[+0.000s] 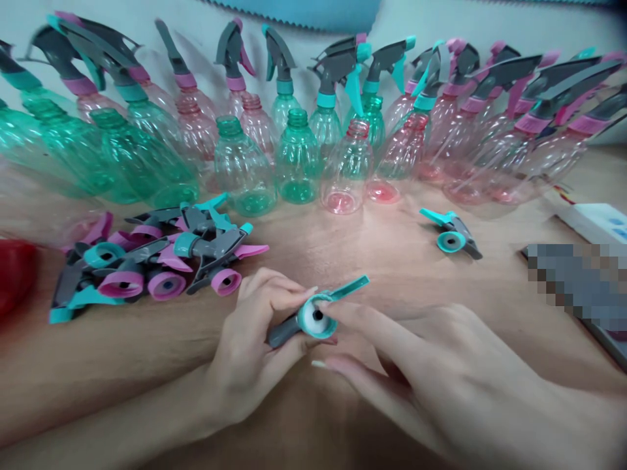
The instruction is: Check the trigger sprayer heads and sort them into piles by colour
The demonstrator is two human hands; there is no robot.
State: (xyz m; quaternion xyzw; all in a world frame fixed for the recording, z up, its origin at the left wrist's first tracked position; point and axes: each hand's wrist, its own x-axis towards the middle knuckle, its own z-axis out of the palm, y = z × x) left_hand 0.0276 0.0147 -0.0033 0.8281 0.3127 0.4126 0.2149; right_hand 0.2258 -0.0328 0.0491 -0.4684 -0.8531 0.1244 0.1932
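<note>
My left hand (255,333) is closed around a grey and turquoise spray trigger head (317,318), its round collar facing up toward me. A white ring with a dark hole shows inside the collar. My right hand (416,359) reaches in from the right, its index fingertip touching the collar's inner rim. The right thumb is stretched out below, apart from the index finger. A second turquoise spray head (450,241) lies on the table beyond my right hand. To the left is a pile of pink and turquoise spray heads (166,254).
Along the back stand several green bottles (298,156) and pink bottles (347,170), some open-necked, others fitted with spray heads. A red object (14,277) sits at the left edge. A pixelated dark flat object (578,281) and a white box (602,222) lie at the right.
</note>
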